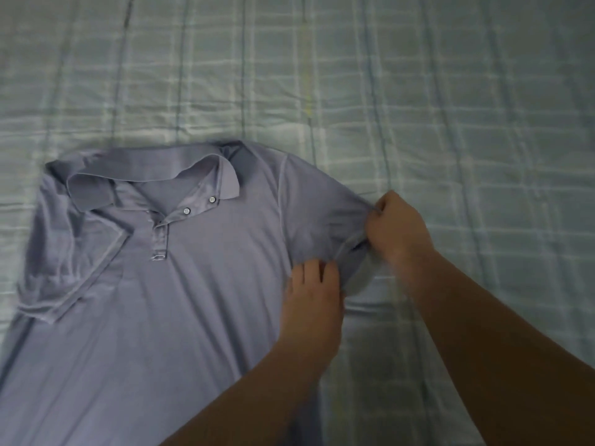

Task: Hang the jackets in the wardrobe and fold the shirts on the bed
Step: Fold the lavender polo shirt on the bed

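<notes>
"Lavender polo shirt (193, 284): where is it lying?"
"It is lying face up on the bed (450, 91), centre left of frame. Right hand (397, 228) is pinching the sleeve (322, 214) end; left hand (312, 294), fingers extended, is pressing down beside it."

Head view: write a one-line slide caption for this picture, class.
On a checked bedsheet, the left hand rests on a lilac polo shirt while the right hand pinches its sleeve.
</notes>
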{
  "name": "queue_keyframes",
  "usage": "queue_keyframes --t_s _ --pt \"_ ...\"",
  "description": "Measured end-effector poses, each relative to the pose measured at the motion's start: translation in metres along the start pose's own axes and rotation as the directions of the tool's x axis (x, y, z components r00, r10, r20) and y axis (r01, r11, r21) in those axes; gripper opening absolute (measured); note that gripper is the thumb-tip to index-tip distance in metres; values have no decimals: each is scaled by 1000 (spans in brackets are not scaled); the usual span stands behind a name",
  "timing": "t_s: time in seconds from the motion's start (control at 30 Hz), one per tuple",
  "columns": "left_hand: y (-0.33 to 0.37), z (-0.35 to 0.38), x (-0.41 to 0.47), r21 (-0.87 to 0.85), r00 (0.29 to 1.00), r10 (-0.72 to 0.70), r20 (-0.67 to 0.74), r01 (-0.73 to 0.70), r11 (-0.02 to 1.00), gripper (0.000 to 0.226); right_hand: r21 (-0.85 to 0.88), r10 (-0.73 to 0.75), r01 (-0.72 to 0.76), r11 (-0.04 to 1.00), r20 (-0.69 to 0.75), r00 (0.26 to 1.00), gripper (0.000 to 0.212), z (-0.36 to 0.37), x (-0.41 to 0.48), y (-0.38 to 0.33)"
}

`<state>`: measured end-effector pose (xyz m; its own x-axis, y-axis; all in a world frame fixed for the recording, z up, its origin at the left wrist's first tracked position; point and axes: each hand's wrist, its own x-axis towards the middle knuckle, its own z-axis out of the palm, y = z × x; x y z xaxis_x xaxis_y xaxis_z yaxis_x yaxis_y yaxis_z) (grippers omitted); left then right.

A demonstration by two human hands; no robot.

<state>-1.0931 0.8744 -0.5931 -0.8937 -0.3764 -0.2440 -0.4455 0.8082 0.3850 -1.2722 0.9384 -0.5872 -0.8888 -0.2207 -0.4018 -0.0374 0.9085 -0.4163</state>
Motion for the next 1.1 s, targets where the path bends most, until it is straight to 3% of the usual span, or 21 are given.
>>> queue_keyframes --t_s 0.1,0.23,0.43,0.57,0.7,0.87,0.97,1.1 --pt "6 3 2 -2 1000 -18 6 18 1000 55 105 -25 34 994 -87 996 4 -13 7 4" --pt "24 4 1 -194 990 -66 123 89 977 52 124 1 15 992 -128 992 8 -21 19 16" --pt "31 4 6 -212 977 -151 150 181 960 25 95 28 -17 995 -112 993 16 -13 22 27" --pt "24 -14 -4 -264 993 -115 34 120 957 15 208 40 -12 978 -131 991 13 -14 12 13" --pt "4 -38 -23 -498 965 -261 31 241 833 11 366 25 23 930 -127 992 12 -16 -16 -23" --pt "-52 -52 -36 -783 869 -484 105 372 498 22 446 -94 152 882 -150 984 10 15 -52 -97" --pt "-94 -56 -43 -772 832 -545 103 412 484 16 439 -190 225 870 -122 974 5 50 -67 -142" --pt "-139 -55 -51 -766 817 -548 181 466 443 18 406 -266 257 877 -35 963 21 106 -81 -178"
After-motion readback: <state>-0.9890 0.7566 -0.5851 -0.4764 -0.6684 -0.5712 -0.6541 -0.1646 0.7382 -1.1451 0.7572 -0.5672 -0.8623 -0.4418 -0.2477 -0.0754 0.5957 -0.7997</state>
